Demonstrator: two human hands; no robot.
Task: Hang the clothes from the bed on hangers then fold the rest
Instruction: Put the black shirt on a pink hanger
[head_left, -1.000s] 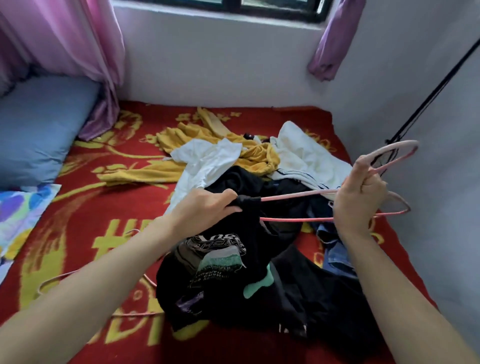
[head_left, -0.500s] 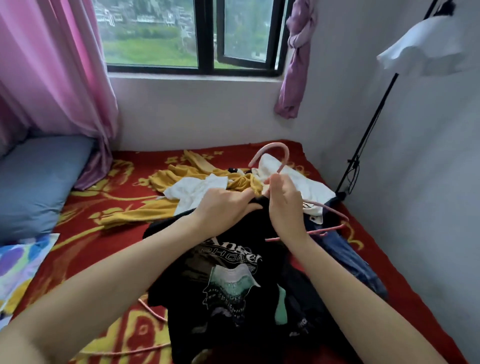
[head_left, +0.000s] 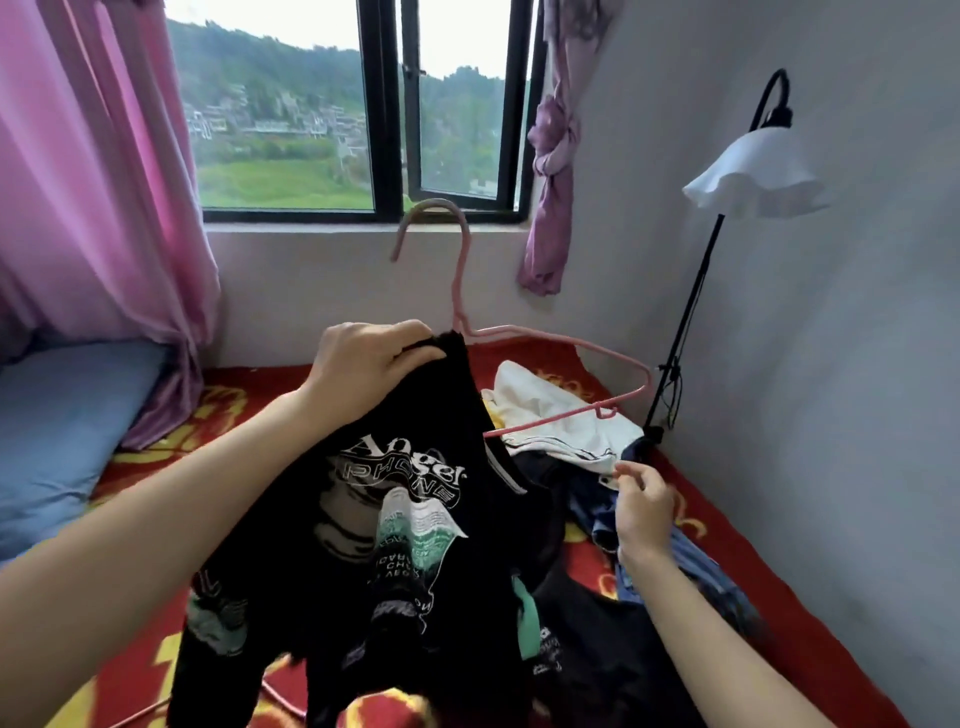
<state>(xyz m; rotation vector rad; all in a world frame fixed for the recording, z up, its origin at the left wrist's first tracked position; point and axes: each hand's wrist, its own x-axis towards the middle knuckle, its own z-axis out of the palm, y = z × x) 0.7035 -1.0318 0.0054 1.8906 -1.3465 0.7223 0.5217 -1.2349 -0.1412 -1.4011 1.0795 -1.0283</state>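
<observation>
Lifted now, left hand (head_left: 363, 358) grip pinches black shirt (head_left: 395, 519); right hand (head_left: 641, 506) dropped, fingers loosely curled.

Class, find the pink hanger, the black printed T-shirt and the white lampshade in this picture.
pink hanger (head_left: 460, 270): head view, on its upright neck below the hook.
black printed T-shirt (head_left: 410, 483): head view, on the chest print.
white lampshade (head_left: 753, 174): head view, middle of the shade.

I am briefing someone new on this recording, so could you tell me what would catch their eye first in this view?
The black printed T-shirt held up at centre, its collar pinched in the left hand, with a pink hanger half threaded in and its hook rising before the window. Lower right, the right hand hangs loosely curled over the heap of clothes on the red bedspread. A white lamp stands by the right wall.
</observation>
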